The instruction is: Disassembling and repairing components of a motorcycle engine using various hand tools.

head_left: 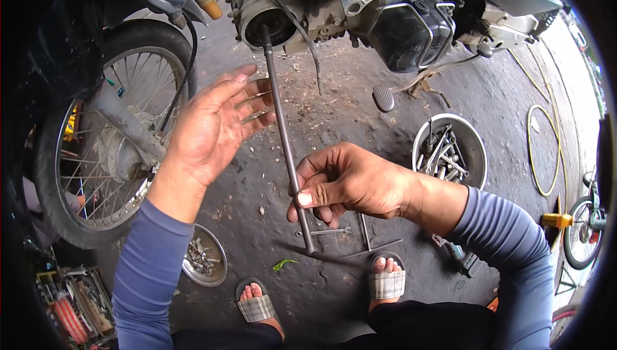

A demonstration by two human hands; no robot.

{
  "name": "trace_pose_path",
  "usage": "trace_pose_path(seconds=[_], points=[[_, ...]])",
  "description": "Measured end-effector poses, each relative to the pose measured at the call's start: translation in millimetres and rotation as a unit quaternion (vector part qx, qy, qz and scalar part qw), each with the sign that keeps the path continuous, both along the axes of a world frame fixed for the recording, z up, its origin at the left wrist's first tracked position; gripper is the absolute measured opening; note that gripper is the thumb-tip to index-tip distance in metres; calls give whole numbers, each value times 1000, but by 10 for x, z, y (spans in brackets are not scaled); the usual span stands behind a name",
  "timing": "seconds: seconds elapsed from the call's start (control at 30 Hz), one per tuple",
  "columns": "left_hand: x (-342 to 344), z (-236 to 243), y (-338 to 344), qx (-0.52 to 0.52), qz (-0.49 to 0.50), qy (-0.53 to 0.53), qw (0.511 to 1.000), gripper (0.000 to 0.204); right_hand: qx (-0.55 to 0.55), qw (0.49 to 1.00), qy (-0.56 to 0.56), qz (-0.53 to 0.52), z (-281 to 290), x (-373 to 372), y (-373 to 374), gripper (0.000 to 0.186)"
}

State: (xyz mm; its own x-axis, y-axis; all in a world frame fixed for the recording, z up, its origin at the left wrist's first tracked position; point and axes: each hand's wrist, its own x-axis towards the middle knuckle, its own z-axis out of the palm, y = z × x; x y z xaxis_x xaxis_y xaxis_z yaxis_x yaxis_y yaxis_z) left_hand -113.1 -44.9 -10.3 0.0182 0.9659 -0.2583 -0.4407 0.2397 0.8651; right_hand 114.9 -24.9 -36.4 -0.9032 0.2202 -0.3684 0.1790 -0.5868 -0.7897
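A long T-handle socket wrench (280,109) reaches from the round opening in the engine (260,22) down toward me. Its far end sits inside that opening, where the socket is hidden. The near crossbar is blurred. My right hand (350,183) is closed around the lower shaft, thumb pressed along it. My left hand (218,115) is open beside the upper shaft, palm turned toward it and fingers spread; some fingertips lie close to the shaft, and I cannot tell whether they touch it.
A spoked front wheel (148,41) stands at left, with a brake pedal (384,98) at right. A metal bowl (483,157) holds several wrenches and sockets; a smaller dish (222,273) holds small parts. Another T-handle wrench (385,245) lies near my feet. A tool tray (96,298) stands lower left.
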Motion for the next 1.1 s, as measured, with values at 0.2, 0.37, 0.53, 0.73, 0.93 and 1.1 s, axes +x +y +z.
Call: trace_pose_path(seconds=[0.2, 0.37, 0.53, 0.73, 0.93, 1.1], points=[[141, 107, 126, 16, 21, 130, 991, 53, -187, 975, 109, 46, -187, -6, 130, 20], [272, -80, 214, 29, 65, 133, 989, 55, -119, 981, 142, 62, -324, -89, 159, 18], [366, -170, 219, 52, 91, 64, 992, 56, -221, 957, 153, 110, -215, -115, 150, 20], [413, -263, 395, 103, 91, -37, 990, 46, -158, 963, 195, 95, -411, -162, 220, 20], [412, -393, 464, 141, 102, -144, 974, 31, -246, 941, 203, 114, -244, -152, 231, 23], [413, -393, 475, 146, 104, -139, 974, 35, -245, 945, 202, 78, -503, 43, 248, 21]])
